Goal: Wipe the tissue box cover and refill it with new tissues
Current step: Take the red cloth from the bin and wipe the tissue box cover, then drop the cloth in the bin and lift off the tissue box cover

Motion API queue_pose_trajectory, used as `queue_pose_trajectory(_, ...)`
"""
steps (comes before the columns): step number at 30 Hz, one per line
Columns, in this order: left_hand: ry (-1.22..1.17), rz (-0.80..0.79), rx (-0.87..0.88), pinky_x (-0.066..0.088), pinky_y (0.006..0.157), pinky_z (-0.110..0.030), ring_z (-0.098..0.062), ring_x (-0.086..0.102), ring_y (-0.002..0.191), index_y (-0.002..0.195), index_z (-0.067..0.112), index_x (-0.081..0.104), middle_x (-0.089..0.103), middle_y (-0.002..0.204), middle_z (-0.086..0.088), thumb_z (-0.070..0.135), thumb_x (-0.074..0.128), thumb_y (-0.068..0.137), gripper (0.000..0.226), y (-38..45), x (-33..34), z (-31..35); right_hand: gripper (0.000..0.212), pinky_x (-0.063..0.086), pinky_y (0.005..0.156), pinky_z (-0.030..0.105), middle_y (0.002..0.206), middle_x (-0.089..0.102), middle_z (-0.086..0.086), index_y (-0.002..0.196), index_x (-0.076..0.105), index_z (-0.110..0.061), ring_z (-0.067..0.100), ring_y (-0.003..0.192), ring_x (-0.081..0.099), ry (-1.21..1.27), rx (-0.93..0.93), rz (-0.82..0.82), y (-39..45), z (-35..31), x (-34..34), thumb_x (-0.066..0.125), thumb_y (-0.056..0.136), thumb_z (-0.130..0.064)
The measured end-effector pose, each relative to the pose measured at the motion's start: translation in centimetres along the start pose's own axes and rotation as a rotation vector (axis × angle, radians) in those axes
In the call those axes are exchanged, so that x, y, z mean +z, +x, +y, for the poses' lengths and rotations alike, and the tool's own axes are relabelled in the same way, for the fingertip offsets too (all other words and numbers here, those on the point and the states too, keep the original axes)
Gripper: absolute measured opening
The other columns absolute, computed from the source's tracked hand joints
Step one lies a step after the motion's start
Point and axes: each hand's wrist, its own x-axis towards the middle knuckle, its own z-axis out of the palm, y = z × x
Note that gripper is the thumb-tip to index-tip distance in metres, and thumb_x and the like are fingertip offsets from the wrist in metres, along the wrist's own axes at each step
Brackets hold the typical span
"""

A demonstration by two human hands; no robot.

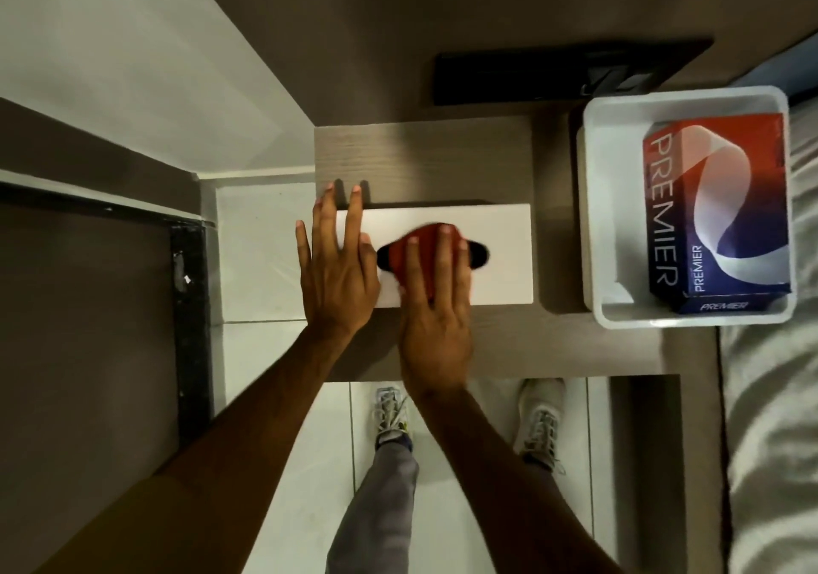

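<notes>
We press our left hand (336, 277) flat, fingers spread, on the white rectangular tissue box cover (495, 259); our right hand (436, 308) presses a red cloth (418, 246) over its dark oval slot (480, 254).

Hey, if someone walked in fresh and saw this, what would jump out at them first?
Probably the right hand pressing a red cloth onto the white tissue box cover at the centre of the wooden shelf, with the left hand flat on the cover's left end. Next, the red-and-blue Premier tissue box in the white bin to the right.
</notes>
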Motion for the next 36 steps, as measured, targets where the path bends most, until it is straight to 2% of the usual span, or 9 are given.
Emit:
queue_pose_trajectory(4,0.039,-0.019,0.014,0.013,0.128,-0.056,-0.029,0.016,0.158,0.162,0.027,0.014,0.013,0.170,-0.010,0.034,0.023,0.107,0.055,-0.4,-0.6,-2.2,0.093,0.039,0.119,0.044,0.172,0.002,0.005,0.163,0.015,-0.026,0.026,0.159,-0.002,-0.098,-0.274,-0.131,-1.9,2.6,-0.2,0.057,0.087,0.007)
queue_pose_trajectory(7,0.063,-0.031,0.001,0.015,0.127,-0.058,-0.032,0.016,0.158,0.162,0.027,0.010,0.011,0.171,-0.012,0.033,0.024,0.107,0.057,-0.2,-1.1,-2.9,0.100,0.049,0.105,0.035,0.173,-0.002,0.000,0.163,0.013,-0.032,0.024,0.159,0.003,-0.114,-0.219,-0.165,-2.2,5.1,-2.7,0.062,0.086,0.009)
queue_pose_trajectory(9,0.059,-0.044,0.007,0.018,0.126,-0.058,-0.033,0.018,0.157,0.162,0.025,0.009,0.012,0.170,-0.013,0.036,0.022,0.107,0.058,-0.3,-1.1,-1.9,0.097,0.054,0.100,0.042,0.172,-0.007,-0.002,0.163,0.010,-0.036,0.027,0.159,0.004,-0.116,-0.124,-0.186,-2.2,7.5,-5.1,0.054,0.089,0.010)
queue_pose_trajectory(14,-0.171,0.046,-0.189,0.043,0.114,-0.054,-0.038,0.039,0.146,0.160,0.013,0.017,0.027,0.164,-0.017,0.049,0.036,0.104,0.069,-1.8,-2.0,0.1,0.055,0.058,0.094,0.048,0.165,0.025,0.004,0.156,0.033,-0.022,0.033,0.137,0.049,0.056,0.161,0.106,-2.1,12.9,-13.0,0.051,0.104,-0.019)
queue_pose_trajectory(18,-0.248,-0.010,-0.299,0.055,0.098,-0.055,-0.042,0.052,0.131,0.159,0.013,0.019,0.043,0.150,-0.020,0.059,0.056,0.093,0.088,-3.6,-2.5,1.6,0.044,0.057,0.092,0.048,0.147,0.048,0.012,0.146,0.039,-0.014,0.033,0.126,0.056,0.067,0.251,0.169,0.4,16.6,-15.0,0.049,0.106,-0.028)
queue_pose_trajectory(24,-0.395,-0.105,-0.544,0.047,0.105,-0.056,-0.043,0.043,0.138,0.158,0.015,0.018,0.039,0.153,-0.018,0.052,0.064,0.091,0.090,-2.1,-2.7,5.9,0.036,0.052,0.096,0.055,0.134,0.047,0.019,0.130,0.044,-0.004,0.037,0.122,0.051,-0.055,0.220,0.101,3.8,20.6,-14.3,0.053,0.102,-0.025)
queue_pose_trajectory(29,-0.388,-0.165,-0.701,0.047,0.104,-0.050,-0.040,0.046,0.136,0.147,0.008,0.033,0.046,0.146,-0.020,0.044,0.069,0.088,0.078,-1.5,-2.3,5.9,0.038,0.043,0.110,0.053,0.159,0.033,0.014,0.135,0.053,-0.014,0.036,0.145,0.036,-0.160,0.212,0.027,3.3,20.0,-13.4,0.045,0.106,-0.036)
queue_pose_trajectory(33,-0.352,-0.205,-0.747,0.048,0.104,-0.047,-0.038,0.048,0.135,0.145,0.005,0.039,0.048,0.145,-0.020,0.045,0.069,0.089,0.075,-1.9,-2.8,6.2,0.035,0.054,0.094,0.045,0.141,0.049,0.016,0.134,0.054,-0.014,0.032,0.125,0.050,-0.036,0.125,0.155,0.8,15.6,-14.6,0.050,0.105,-0.032)
queue_pose_trajectory(36,-0.331,-0.206,-0.758,0.051,0.101,-0.044,-0.036,0.053,0.130,0.142,0.006,0.044,0.052,0.142,-0.018,0.047,0.069,0.088,0.073,-1.4,-3.5,6.0,0.058,0.053,0.095,0.040,0.145,0.045,0.008,0.142,0.047,-0.021,0.025,0.130,0.048,0.097,0.186,-0.076,2.4,11.2,-13.1,0.052,0.098,-0.057)
